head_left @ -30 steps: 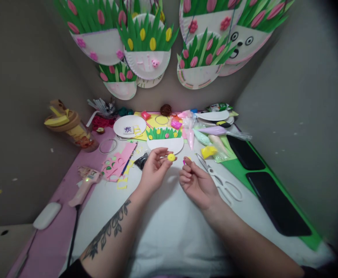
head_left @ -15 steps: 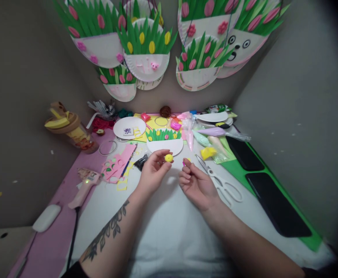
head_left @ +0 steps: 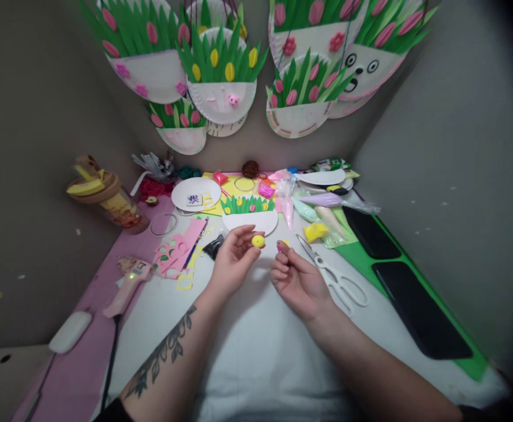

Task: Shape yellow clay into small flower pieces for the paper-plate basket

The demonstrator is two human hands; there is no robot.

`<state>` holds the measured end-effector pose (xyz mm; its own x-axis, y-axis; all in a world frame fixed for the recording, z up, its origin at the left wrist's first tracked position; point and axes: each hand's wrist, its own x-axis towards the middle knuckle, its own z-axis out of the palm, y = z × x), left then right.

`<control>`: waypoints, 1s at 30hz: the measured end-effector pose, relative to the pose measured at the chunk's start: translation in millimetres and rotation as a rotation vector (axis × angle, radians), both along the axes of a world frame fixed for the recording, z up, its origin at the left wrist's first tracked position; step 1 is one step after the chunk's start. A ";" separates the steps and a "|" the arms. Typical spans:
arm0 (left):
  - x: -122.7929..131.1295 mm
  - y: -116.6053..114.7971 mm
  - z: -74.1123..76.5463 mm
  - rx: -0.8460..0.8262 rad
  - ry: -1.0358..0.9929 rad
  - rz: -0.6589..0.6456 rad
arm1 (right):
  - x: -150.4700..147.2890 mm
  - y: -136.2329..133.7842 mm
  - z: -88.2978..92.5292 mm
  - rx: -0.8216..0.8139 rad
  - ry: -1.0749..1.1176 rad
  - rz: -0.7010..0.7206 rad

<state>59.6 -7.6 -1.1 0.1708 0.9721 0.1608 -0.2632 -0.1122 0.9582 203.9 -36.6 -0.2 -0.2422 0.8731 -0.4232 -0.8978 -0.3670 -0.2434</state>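
Between the thumb and fingers of my left hand is a small round yellow clay ball with a dark dot or dent on it. My right hand is closed, its thumb and forefinger pinching something small; a bit of magenta and a bit of yellow show at the fingertips, but I cannot make out what it is. The two hands face each other, a short gap apart, above the white cloth. Just beyond them lies a half paper plate with green paper grass and small yellow and pink tulips.
White-handled scissors lie right of my right hand. A pink glue gun with its cord is at the left, near pink paper scraps. Piping bags, a yellow packet and a black phone-like slab lie rightward. Decorated plates hang behind.
The yellow clay ball has turned or shifted slightly in my left fingers. My right hand has hardly moved, and the things on the table stay where they were.
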 end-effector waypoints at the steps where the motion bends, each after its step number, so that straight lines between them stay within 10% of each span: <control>1: 0.0 -0.2 -0.1 -0.001 0.003 0.001 | -0.1 0.0 0.4 -0.003 -0.001 -0.001; 30: -2.8 1.4 -1.1 -0.053 0.096 0.086 | 0.0 0.0 -1.0 0.003 0.018 0.003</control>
